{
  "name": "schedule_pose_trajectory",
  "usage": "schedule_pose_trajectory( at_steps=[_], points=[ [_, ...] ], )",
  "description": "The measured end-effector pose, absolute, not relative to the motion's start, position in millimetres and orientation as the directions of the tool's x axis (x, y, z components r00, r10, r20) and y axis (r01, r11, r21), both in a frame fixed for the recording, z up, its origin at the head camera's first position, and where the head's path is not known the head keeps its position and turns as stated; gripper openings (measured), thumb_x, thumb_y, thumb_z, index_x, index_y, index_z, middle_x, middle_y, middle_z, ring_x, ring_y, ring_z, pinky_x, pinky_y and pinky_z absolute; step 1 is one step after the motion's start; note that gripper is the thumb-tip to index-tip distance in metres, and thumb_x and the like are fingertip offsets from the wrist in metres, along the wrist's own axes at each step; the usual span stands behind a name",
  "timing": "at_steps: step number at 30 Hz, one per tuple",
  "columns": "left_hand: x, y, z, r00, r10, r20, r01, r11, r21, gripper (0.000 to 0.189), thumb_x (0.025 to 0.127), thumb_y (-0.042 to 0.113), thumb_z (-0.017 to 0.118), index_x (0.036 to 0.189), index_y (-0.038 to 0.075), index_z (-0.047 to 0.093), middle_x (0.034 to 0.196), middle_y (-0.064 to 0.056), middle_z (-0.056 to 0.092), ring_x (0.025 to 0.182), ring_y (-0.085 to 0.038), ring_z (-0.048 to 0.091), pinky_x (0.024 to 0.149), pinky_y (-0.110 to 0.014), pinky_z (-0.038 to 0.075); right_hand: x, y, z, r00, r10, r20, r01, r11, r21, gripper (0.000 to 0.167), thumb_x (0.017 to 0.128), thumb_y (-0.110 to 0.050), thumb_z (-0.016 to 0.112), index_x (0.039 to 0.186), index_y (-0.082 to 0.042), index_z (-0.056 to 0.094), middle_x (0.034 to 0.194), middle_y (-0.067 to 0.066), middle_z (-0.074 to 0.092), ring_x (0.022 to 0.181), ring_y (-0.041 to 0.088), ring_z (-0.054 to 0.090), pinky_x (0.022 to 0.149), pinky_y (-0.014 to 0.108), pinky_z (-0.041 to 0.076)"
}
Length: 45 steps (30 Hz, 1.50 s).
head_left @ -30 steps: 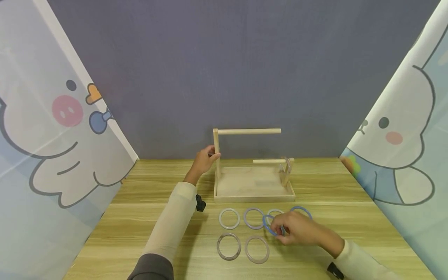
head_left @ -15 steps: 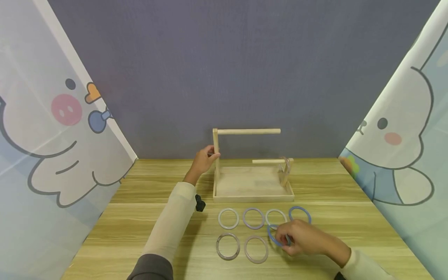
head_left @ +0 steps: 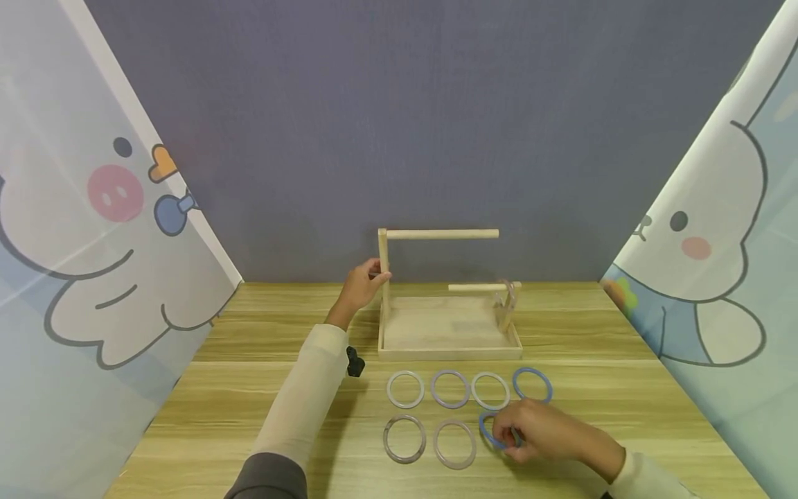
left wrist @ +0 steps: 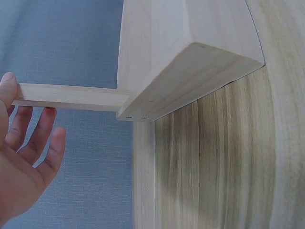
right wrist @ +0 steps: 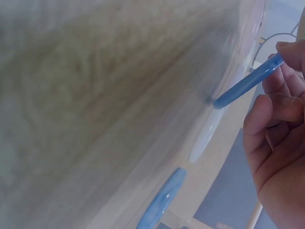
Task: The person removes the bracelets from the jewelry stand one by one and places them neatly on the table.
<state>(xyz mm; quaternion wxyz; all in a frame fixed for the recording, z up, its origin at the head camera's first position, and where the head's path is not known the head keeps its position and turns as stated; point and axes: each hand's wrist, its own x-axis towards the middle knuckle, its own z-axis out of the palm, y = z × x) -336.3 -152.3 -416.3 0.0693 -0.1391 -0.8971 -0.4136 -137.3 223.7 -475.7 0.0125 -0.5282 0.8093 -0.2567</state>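
My left hand (head_left: 361,285) holds the tall left post (head_left: 384,251) of a wooden bangle stand, thumb on one side and fingers on the other; the left wrist view shows this post (left wrist: 71,95) up close. Over the front row, my right hand (head_left: 541,431) pinches a blue bangle (head_left: 484,428) between thumb and fingers. That bangle (right wrist: 250,82) is tilted in the right wrist view, its lower edge at or just above the table. Behind it lie a white bangle (head_left: 490,407) and another blue bangle (head_left: 550,388).
White (head_left: 405,407) and lavender (head_left: 450,406) bangles lie farther left; marbled grey (head_left: 404,460) and pinkish-grey (head_left: 455,466) ones lie in front. The stand has a tray base (head_left: 450,354), an upper bar (head_left: 442,234) and a lower bar (head_left: 474,287) with translucent bangles (head_left: 513,296) hanging at its right end.
My right hand has moved the blue bangle toward me and slightly right, away from the white bangle it overlapped, and lowered it to the front row. My left hand stays on the post.
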Motion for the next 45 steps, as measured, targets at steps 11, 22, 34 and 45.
schedule_pose_trajectory(
  at_steps=[11, 22, 34, 45],
  points=[
    [-338.7, -153.4, -415.9, -0.951, 0.198, 0.236, 0.308, 0.625, 0.717, 0.044, 0.105, 0.035, 0.058, 0.139, 0.007, 0.055, 0.134, -0.016, 0.064, 0.124, -0.034, 0.062, 0.103, -0.051, 0.052, -138.8, 226.3, -479.8, -0.428, -0.882, 0.198, -0.839, 0.306, -0.451, 0.024, 0.08, -0.004, 0.081, 0.087, -0.022, 0.066, 0.074, -0.015, 0.062, 0.067, -0.013, 0.049, 0.058, 0.007, 0.044],
    [-336.8, -153.5, -414.8, -0.954, 0.194, 0.229, 0.3, 0.636, 0.711, 0.046, 0.105, 0.036, 0.058, 0.141, 0.008, 0.054, 0.135, -0.015, 0.064, 0.124, -0.033, 0.062, 0.103, -0.05, 0.052, -137.9, 225.1, -481.6, -0.449, -0.885, 0.119, -0.837, 0.371, -0.403, 0.02, 0.081, -0.013, 0.083, 0.086, -0.023, 0.067, 0.075, -0.019, 0.059, 0.067, -0.014, 0.048, 0.059, 0.007, 0.043],
    [-336.6, -153.6, -414.9, -0.952, 0.198, 0.233, 0.306, 0.63, 0.714, 0.043, 0.105, 0.033, 0.058, 0.14, 0.008, 0.055, 0.134, -0.015, 0.064, 0.124, -0.034, 0.062, 0.103, -0.051, 0.052, -139.9, 224.1, -483.8, -0.459, -0.882, 0.105, -0.843, 0.395, -0.366, 0.024, 0.077, -0.013, 0.085, 0.082, -0.024, 0.065, 0.072, -0.019, 0.058, 0.066, -0.014, 0.045, 0.058, 0.006, 0.039],
    [-336.5, -153.7, -414.2, -0.953, 0.201, 0.226, 0.303, 0.616, 0.728, 0.042, 0.105, 0.034, 0.058, 0.139, 0.008, 0.055, 0.133, -0.016, 0.064, 0.124, -0.034, 0.062, 0.103, -0.052, 0.052, -138.1, 228.6, -479.7, -0.431, -0.9, 0.067, -0.838, 0.371, -0.4, 0.024, 0.076, -0.011, 0.085, 0.08, -0.022, 0.064, 0.07, -0.019, 0.058, 0.063, -0.015, 0.044, 0.057, 0.003, 0.038]
  ],
)
